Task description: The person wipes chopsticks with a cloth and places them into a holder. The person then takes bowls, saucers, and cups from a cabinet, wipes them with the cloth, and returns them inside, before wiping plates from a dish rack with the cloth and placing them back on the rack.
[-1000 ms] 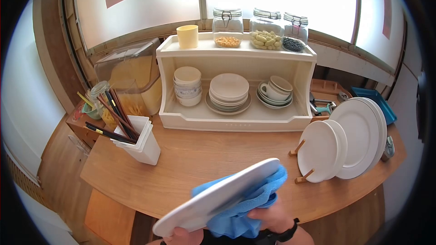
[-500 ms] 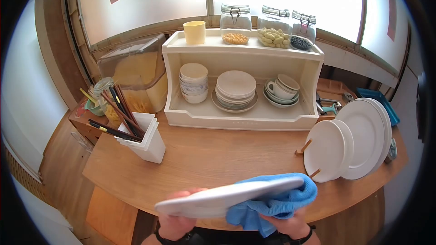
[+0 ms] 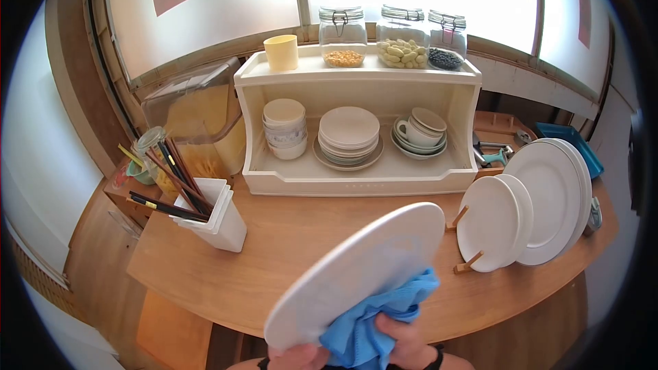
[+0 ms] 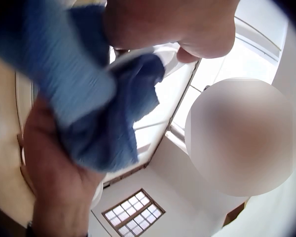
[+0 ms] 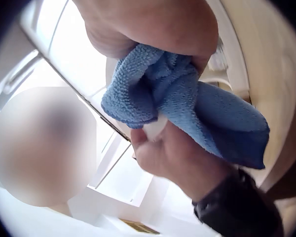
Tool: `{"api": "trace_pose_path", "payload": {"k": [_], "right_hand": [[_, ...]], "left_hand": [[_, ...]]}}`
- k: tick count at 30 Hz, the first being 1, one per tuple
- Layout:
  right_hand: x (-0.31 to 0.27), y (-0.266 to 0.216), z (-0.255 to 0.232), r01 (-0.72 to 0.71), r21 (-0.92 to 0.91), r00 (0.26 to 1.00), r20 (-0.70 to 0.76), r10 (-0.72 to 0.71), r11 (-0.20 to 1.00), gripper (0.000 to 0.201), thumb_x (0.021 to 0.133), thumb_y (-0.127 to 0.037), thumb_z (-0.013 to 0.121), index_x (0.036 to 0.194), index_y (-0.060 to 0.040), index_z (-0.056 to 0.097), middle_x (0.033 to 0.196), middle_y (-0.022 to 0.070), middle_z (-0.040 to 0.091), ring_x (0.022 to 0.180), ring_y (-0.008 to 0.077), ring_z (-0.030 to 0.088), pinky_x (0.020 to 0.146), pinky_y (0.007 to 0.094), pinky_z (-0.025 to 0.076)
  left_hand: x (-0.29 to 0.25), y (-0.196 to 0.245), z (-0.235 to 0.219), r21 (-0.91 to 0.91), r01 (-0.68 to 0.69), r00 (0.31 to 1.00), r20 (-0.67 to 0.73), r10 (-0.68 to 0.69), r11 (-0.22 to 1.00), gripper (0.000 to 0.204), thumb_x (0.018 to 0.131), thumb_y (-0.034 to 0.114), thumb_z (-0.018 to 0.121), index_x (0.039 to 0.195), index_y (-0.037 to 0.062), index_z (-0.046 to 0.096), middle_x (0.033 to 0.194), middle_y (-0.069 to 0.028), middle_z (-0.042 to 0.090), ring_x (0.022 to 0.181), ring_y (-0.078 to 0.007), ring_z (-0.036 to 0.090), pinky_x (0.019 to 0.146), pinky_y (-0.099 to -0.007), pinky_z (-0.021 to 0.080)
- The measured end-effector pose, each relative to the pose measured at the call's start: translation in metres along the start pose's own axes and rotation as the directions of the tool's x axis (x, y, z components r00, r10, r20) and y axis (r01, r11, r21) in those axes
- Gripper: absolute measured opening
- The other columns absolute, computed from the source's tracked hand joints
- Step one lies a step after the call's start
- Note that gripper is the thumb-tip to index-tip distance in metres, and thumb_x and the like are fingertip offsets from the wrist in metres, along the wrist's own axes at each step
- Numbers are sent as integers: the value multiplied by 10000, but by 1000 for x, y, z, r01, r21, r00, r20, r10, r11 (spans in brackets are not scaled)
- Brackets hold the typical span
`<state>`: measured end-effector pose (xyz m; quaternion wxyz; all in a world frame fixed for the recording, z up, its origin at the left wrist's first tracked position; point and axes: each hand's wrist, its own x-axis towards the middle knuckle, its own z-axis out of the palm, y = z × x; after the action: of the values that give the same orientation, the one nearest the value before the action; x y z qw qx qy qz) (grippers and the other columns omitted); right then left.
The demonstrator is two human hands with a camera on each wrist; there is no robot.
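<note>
A large white plate (image 3: 349, 267) is held tilted up over the front edge of the table. My left hand (image 3: 299, 356) grips its lower left rim, thumb on the near side. My right hand (image 3: 406, 342) holds a bunched blue cloth (image 3: 377, 318) against the plate's lower right part. In the right wrist view the cloth (image 5: 182, 94) hangs in folds from that hand, with my left hand (image 5: 175, 153) just beneath it. The plate is mostly hidden behind the cloth in both wrist views.
White plates (image 3: 488, 223) stand in a wooden rack at the right. A white container of chopsticks (image 3: 223, 219) is at the left. Behind, a cream shelf (image 3: 356, 186) holds bowls, stacked plates and cups, with glass jars (image 3: 401, 44) and a yellow cup (image 3: 281, 53) on top.
The plate tipped to nearly flat half a second ago and is now raised steeply again. The cloth, still in my right hand, has moved from its right end down to the lower part.
</note>
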<state>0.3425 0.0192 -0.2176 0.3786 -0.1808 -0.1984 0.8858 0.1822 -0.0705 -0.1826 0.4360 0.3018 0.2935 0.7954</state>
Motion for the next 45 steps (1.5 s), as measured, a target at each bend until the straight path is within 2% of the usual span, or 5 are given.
{"api": "trace_pose_path", "payload": {"k": [21, 24, 32, 43, 45], "right_hand": [[-6, -8, -24, 249, -117, 968, 12, -249, 961, 500, 849, -49, 703, 1302, -12, 495, 1249, 127, 588, 1166, 266, 570, 1004, 426, 444], [-24, 4, -100, 567, -824, 641, 452, -620, -14, 495, 865, -63, 691, 1316, -40, 488, 1234, 99, 593, 1145, 237, 566, 1001, 422, 450], [-23, 63, -32, 281, -412, 944, -44, -327, 867, 483, 919, -170, 648, 1344, -44, 456, 1326, 96, 515, 1216, 236, 496, 1075, 396, 365], [-22, -43, -23, 634, -757, 699, 474, -536, 158, 517, 799, -64, 771, 1253, -2, 530, 1179, 126, 623, 1051, 245, 617, 929, 381, 492], [-26, -50, 8, 568, -593, 813, 297, -501, 570, 587, 759, -92, 813, 1257, 10, 521, 1185, 131, 622, 1054, 244, 618, 917, 383, 494]], "left_hand": [[7, -18, -11, 95, -17, 997, 78, 10, 995, 606, 806, 233, 674, 1352, 83, 459, 1291, -186, 543, 1205, -351, 515, 1041, -527, 375], [32, -14, -40, 28, -153, 909, 396, 129, 988, 440, 869, 205, 669, 1243, 28, 521, 1115, -221, 622, 1030, -417, 614, 920, -602, 465], [-7, -33, -41, -103, 199, 924, 350, -151, 975, 810, 815, 345, 708, 1466, 54, 325, 1441, -145, 435, 1343, -295, 397, 1141, -441, 274], [22, -20, -27, 192, -298, 933, 264, 244, 935, 625, 923, 332, 622, 1412, 53, 351, 1122, -187, 578, 979, -362, 588, 858, -515, 485], [26, -11, -29, 238, -361, 915, 275, 294, 902, 528, 939, 331, 597, 1361, 73, 414, 935, -200, 659, 814, -376, 670, 730, -533, 563]]}}
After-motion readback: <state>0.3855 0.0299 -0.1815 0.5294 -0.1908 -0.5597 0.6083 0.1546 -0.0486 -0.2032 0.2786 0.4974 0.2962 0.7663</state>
